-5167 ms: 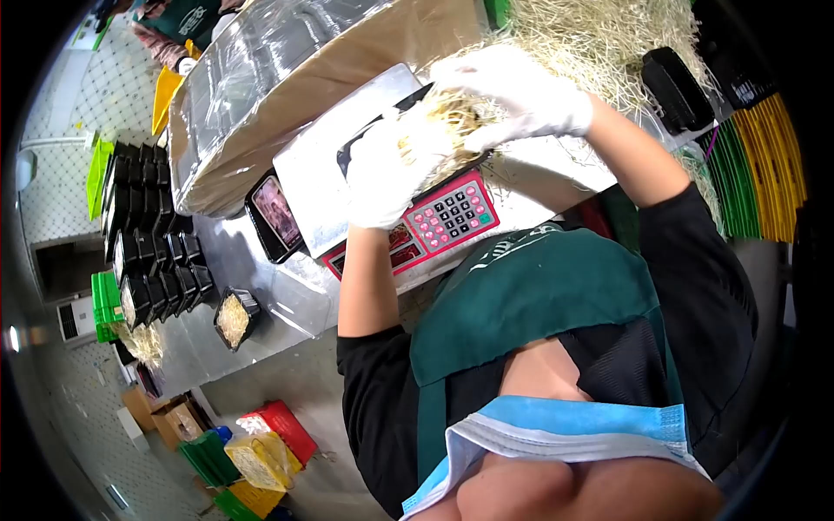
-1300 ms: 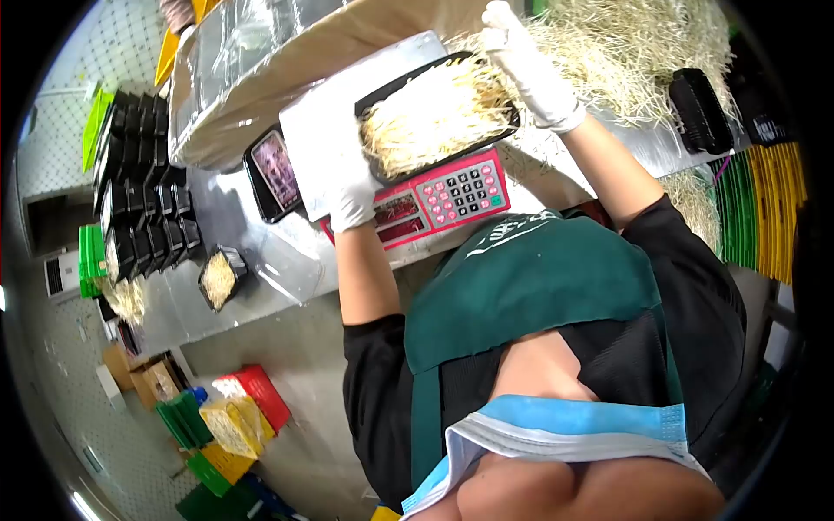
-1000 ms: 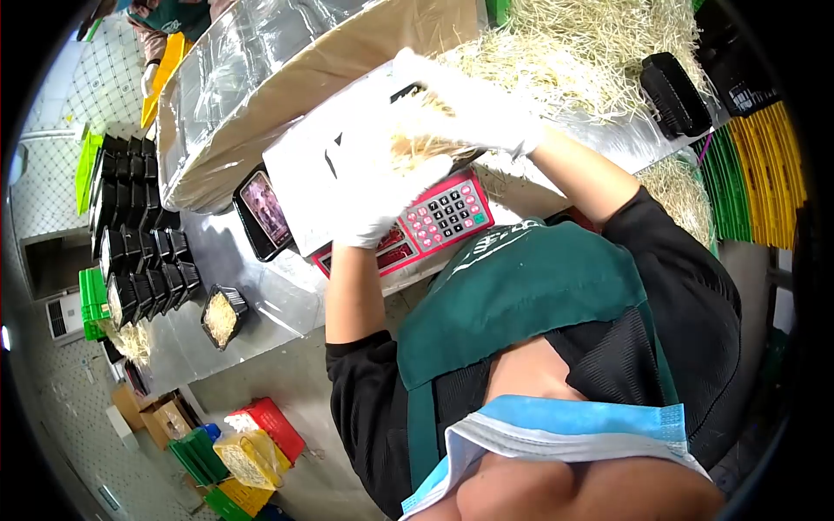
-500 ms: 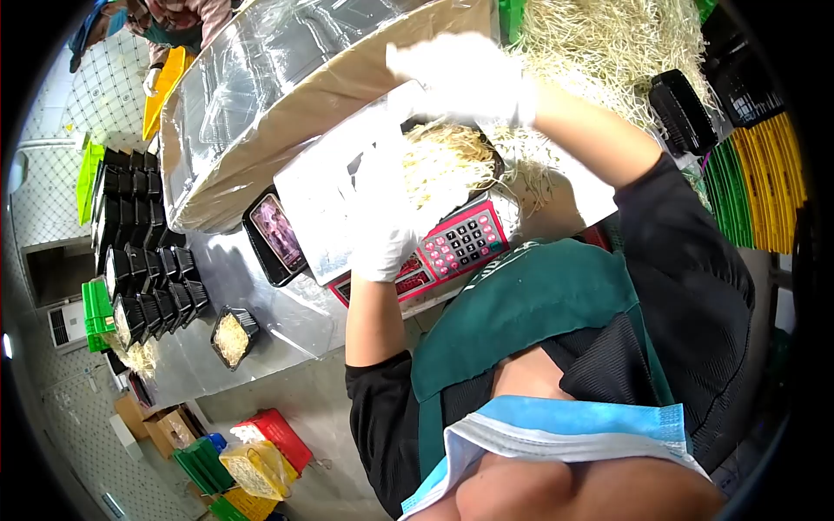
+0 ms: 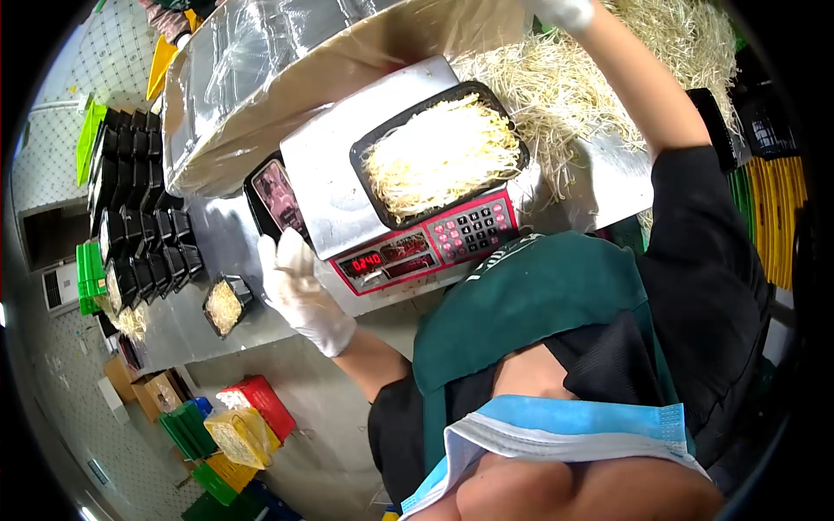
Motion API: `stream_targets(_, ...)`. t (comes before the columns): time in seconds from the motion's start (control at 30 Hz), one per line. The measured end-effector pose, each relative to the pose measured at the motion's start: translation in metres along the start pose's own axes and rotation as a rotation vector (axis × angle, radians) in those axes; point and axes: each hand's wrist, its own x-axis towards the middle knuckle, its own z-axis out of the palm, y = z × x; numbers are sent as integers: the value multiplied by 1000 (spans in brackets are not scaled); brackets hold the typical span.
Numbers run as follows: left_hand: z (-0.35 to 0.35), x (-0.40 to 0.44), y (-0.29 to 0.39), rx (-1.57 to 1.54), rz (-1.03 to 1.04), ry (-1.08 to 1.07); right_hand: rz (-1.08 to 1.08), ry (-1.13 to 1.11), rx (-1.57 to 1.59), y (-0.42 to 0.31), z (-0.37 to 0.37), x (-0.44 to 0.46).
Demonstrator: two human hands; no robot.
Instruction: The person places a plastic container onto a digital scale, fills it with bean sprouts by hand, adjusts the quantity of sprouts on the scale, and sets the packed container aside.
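Note:
A black tray heaped with pale bean sprouts sits tilted in view on the steel plate of a digital scale. The scale's red display appears to read 0.240. My left hand, in a white glove, is beside the scale's left corner, just below a phone in a black holder. Its fingers are stretched out with nothing in them. At the top edge, my gloved right hand is by the large heap of sprouts; its fingers are cut off by the frame.
Stacked black trays stand at the table's left, near a single small tray of sprouts. Plastic-covered goods rise behind the scale. Green and yellow crates are at right. Another person's sleeve shows at top left.
My left hand has moved off the tray, leftward to the scale's corner. My right hand has swung away up and right to the sprout heap. The tray is now uncovered.

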Motion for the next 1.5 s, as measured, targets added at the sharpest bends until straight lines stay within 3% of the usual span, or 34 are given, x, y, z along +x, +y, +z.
stream_targets(0.07, 27, 13, 23, -283, -103, -140, -69, -60, 453, -56, -38, 1)
stream_targets(0.1, 35, 21, 29, -624, -222, -444, -208, -104, 448, -81, -47, -8)
stream_targets(0.13, 57, 22, 40, -681, -291, -483, -301, -144, 446, -103, -51, -20)
stream_targets(0.2, 86, 19, 59, -90, -56, -437, -428, -225, 485, -139, -60, -37)
stream_targets(0.23, 90, 23, 63, -68, 27, -448, -371, -232, 571, -145, -77, -30)
stream_targets(0.33, 101, 10, 72, -13, 117, -399, 20, -161, 613, -142, -100, -36)
stream_targets(0.4, 105, -3, 67, 67, -79, -606, 328, -144, 521, -139, -95, -63)
stream_targets(0.43, 103, -12, 47, 135, -143, -542, 583, -185, 870, -153, -91, -75)
stream_targets(0.47, 105, -17, 32, 13, -113, -560, 833, -216, 1217, -167, -85, -86)
stream_targets(0.5, 106, -17, 29, -69, -144, -633, 821, -204, 1209, -166, -80, -93)
stream_targets(0.57, 106, -13, 22, -155, -173, -711, 1068, -222, 1275, -156, -74, -102)
stream_targets(0.6, 105, -8, 15, 14, -51, -626, 1156, -227, 1294, -151, -71, -102)
stream_targets(0.67, 106, 12, -9, 415, 268, -473, 953, 137, 1107, -140, -49, -88)
stream_targets(0.73, 121, 45, -25, 549, 603, -327, 874, 195, 1044, -120, -6, -92)
stream_targets(0.77, 120, 61, -33, 545, 608, -328, 811, 58, 898, -112, 18, -97)
stream_targets(0.8, 115, 75, -43, 860, 549, -316, 782, -9, 822, -109, 37, -105)
stream_targets(0.87, 111, 83, -54, 1171, 479, -303, 804, -67, 712, -105, 73, -125)
stream_targets(0.93, 111, 83, -61, 996, 509, -206, 856, -62, 679, -107, 68, -116)
stream_targets(0.97, 107, 88, -67, 1179, 605, -214, 871, -153, 806, -108, 58, -118)
stream_targets(1.03, 103, 88, -78, 1133, 630, -180, 1002, -275, 1158, -113, 51, -115)
stream_targets(1.17, 102, 87, -85, 1054, 677, -111, 930, -431, 885, -113, 39, -102)
stream_targets(1.27, 99, 83, -84, 966, 620, -128, 905, -483, 740, -114, 34, -100)
stream_targets(1.33, 93, 74, -75, 750, 477, -108, 1043, -558, 621, -120, 11, -95)
stream_targets(1.37, 88, 66, -69, 569, 325, -98, 1042, -555, 619, -124, -4, -95)
stream_targets(1.43, 71, 37, -51, 235, -16, -80, 1166, -865, 704, -133, -38, -104)
stream_targets(1.5, 62, 8, -38, 147, -316, -306, 1270, -704, 1129, -148, -50, -118)
